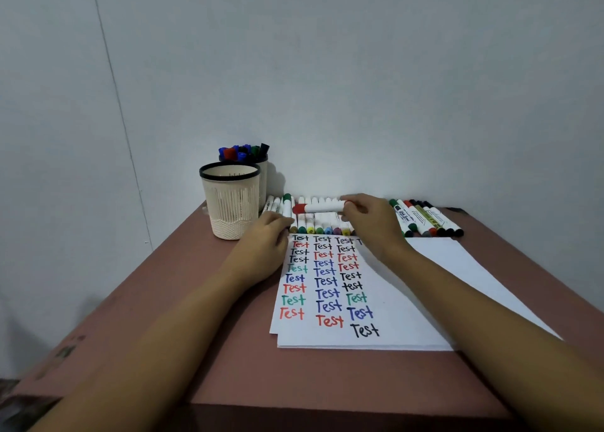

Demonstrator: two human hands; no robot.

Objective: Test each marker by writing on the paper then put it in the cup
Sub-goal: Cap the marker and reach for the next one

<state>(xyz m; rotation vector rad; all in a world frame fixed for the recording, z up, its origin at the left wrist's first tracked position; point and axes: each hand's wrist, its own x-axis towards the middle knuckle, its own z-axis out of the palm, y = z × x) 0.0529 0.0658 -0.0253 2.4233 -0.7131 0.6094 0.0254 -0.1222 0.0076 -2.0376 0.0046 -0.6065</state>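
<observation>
a: state of the hands?
b: right hand (369, 225) pinches the red marker (322, 208) at its tail, held level over the row (322, 227), centre of frame, cap on. left hand (261, 242) lies at the top left corner of the paper (392, 320), fingers curled; whether it grips anything, i cannot tell.
a: recommended handling?
b: bring the left hand to the red cap and pull it straight off. write in the free space right of the third column, recap firmly, and drop it into the front cup (230, 199), which looks empty.
a: items unverified?
b: the marker's tail is hidden in the right hand. the rear cup (263, 180) is mostly screened. a fourth-column word is cut off by the wrist. labels are too small to read.
</observation>
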